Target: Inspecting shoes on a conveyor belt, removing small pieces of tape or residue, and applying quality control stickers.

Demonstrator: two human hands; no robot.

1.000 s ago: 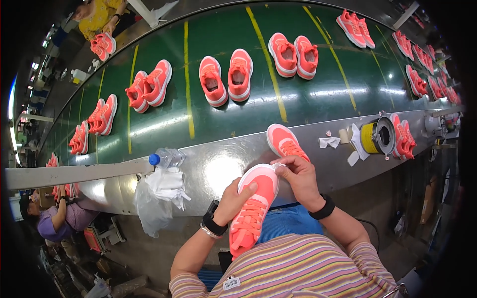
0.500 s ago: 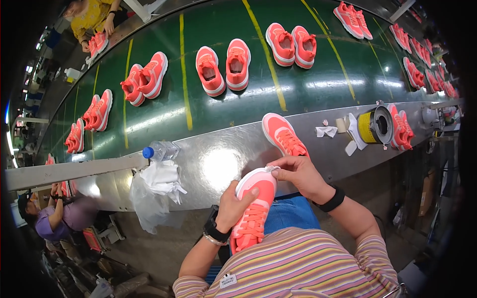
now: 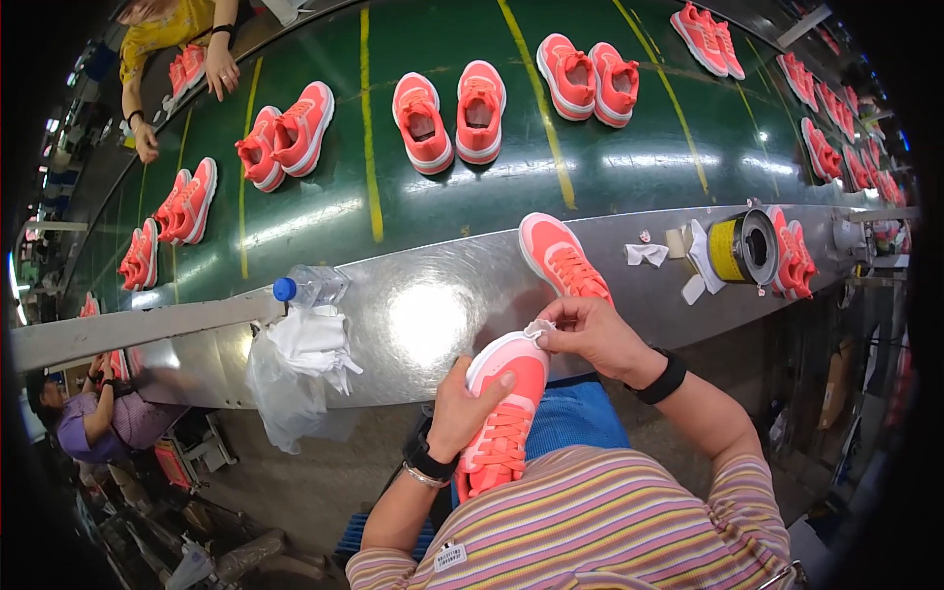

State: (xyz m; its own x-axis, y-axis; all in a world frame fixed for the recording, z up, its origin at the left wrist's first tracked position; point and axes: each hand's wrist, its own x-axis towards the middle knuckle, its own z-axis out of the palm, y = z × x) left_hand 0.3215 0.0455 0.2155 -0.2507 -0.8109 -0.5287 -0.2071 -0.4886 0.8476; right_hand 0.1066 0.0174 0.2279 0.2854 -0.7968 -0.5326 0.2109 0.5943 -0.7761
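Observation:
A coral-pink sneaker (image 3: 511, 398) with a white sole is tilted toe-up in front of my striped shirt. My left hand (image 3: 464, 408) is wrapped round its side, thumb across the upper. My right hand (image 3: 580, 332) pinches a small crumpled white cloth (image 3: 538, 328) against the sole edge at the toe. Just beyond, another coral sneaker (image 3: 562, 258) rests on the metal ledge, its heel end partly behind my right hand.
A green conveyor belt (image 3: 413, 206) with yellow lines carries several pairs of coral sneakers (image 3: 479, 113). On the metal ledge (image 3: 393, 265) are a blue-capped bottle (image 3: 320, 285), white cloths (image 3: 313, 344) and a yellow-banded can (image 3: 728, 251). Co-workers (image 3: 162, 49) stand at the belt.
The cloth pinched in my right hand has shifted slightly along the toe and shows more. Across the belt, a co-worker's hands have left their shoes and spread apart. The view has tilted slightly.

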